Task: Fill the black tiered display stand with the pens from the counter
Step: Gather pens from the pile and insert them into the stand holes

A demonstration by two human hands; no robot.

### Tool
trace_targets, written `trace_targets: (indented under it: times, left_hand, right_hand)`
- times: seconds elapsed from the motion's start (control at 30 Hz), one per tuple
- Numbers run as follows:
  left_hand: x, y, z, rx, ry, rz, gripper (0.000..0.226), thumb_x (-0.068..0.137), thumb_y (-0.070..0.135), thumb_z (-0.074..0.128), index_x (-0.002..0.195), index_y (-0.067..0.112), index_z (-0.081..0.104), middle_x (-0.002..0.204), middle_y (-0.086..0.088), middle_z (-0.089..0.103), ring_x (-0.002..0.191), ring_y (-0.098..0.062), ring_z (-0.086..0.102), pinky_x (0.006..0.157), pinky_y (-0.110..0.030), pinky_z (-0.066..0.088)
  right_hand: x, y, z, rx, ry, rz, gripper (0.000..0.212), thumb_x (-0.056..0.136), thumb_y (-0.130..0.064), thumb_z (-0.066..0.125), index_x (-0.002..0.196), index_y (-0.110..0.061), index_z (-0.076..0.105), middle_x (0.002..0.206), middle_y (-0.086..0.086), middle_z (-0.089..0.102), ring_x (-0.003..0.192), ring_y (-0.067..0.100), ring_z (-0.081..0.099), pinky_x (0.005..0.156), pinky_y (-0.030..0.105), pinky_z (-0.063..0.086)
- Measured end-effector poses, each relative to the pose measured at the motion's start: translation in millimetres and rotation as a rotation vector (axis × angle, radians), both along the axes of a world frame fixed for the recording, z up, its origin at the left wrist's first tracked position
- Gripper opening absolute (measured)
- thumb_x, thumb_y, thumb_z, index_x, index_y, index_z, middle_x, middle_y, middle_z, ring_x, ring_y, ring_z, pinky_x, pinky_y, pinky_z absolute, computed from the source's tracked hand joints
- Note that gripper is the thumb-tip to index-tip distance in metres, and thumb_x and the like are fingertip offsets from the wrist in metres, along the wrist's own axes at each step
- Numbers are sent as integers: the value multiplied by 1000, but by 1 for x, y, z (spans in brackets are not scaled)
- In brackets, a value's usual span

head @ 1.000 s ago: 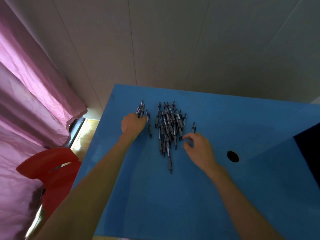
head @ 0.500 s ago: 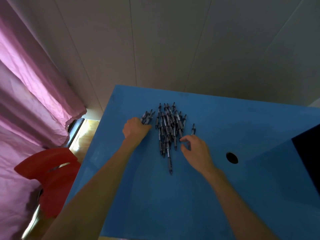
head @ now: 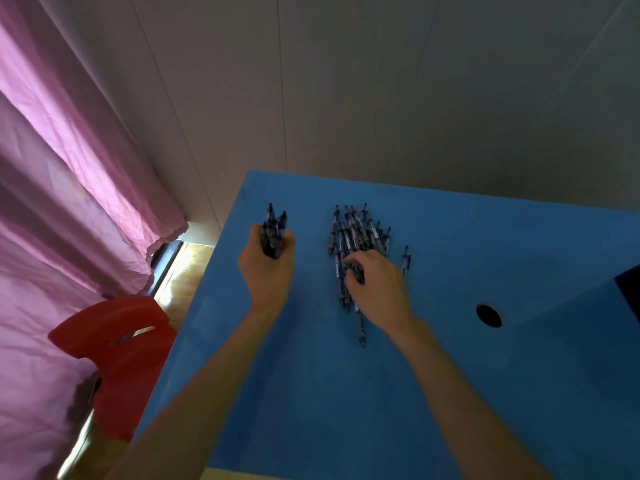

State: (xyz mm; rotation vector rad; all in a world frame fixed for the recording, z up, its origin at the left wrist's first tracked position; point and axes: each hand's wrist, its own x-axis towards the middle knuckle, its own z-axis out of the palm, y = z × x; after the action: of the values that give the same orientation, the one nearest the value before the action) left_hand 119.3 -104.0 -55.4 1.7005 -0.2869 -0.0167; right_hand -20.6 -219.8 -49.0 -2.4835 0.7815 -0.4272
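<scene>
A heap of dark pens (head: 358,237) lies on the blue counter (head: 311,393), with one stray pen (head: 406,258) just to its right and another pen (head: 360,327) sticking out toward me. My left hand (head: 268,271) grips a bundle of pens (head: 274,230) upright, left of the heap. Over the near part of the heap, my right hand (head: 375,285) has its fingers curled onto the pens, pinching at them. A black corner (head: 628,292) at the right edge may be the display stand; most of it is out of frame.
A round hole (head: 488,315) is cut in the counter to the right of my right hand. A red plastic chair (head: 110,355) stands off the counter's left edge, beside a pink curtain (head: 69,188). A plain wall runs behind the counter.
My left hand moved away from the heap to the left and tilted its bundle of pens upright. My right hand slid left onto the heap from beside the stray pen.
</scene>
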Motion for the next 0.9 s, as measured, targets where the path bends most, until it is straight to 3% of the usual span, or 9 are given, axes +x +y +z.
trace_targets:
  times: [0.23,0.33,0.43,0.5,0.6,0.77,0.83,0.9]
  left_hand:
    - [5,22,-25,15,-26,-93,28,91,23,68,77,13,46,63,8,44,59,-9,39,58,-30,38]
    - [6,25,-14,-49,0,-62,33,94,36,67,89,6,53,72,-10,60,62,-17,59,60,-36,50]
    - [2,24,1,-89,23,-91,32,94,32,69,95,2,57,74,-10,68,63,-15,70,53,-25,54]
    - [-3,24,0,-84,20,-115,22,93,19,69,93,1,58,73,-12,69,62,-17,71,53,-27,55]
    - [-3,24,-15,-51,63,-89,20,86,13,72,87,2,55,71,-15,64,61,-21,66,55,-44,57]
    - [-4,26,-30,31,22,-111,26,87,15,74,77,6,51,66,-16,51,62,-15,45,60,-41,43]
    - [0,26,-31,28,28,-91,33,90,20,72,72,6,48,63,-14,52,59,-20,48,59,-42,45]
    - [5,25,-29,18,38,-93,32,90,26,71,80,0,55,71,-18,63,66,-29,63,66,-47,54]
  right_hand:
    - [8,23,-20,-1,-31,-5,26,98,-19,57,123,-16,65,116,-1,64,94,13,62,87,35,53]
    - [3,31,-23,3,-38,-10,25,98,-18,57,122,-15,65,118,0,64,98,14,63,91,36,53]
    - [-3,34,-23,-2,-32,-28,26,98,-17,59,123,-15,66,117,0,65,98,13,63,90,33,54]
    - [-7,36,-22,5,-27,-35,26,98,-17,59,123,-15,66,117,-1,65,99,13,63,90,32,53]
    - [-11,40,-20,15,-35,-41,25,97,-18,60,121,-16,67,118,-2,65,101,12,62,91,32,53]
    - [-17,40,-19,7,-28,-66,23,96,-18,62,118,-17,68,114,-3,64,92,9,61,81,21,48]
    - [-18,39,-18,6,-29,-70,24,95,-16,62,118,-16,68,113,-3,64,89,9,61,77,19,45]
    - [-18,38,-18,-2,-29,-71,24,95,-16,62,118,-16,68,113,-3,64,89,9,61,77,18,45]
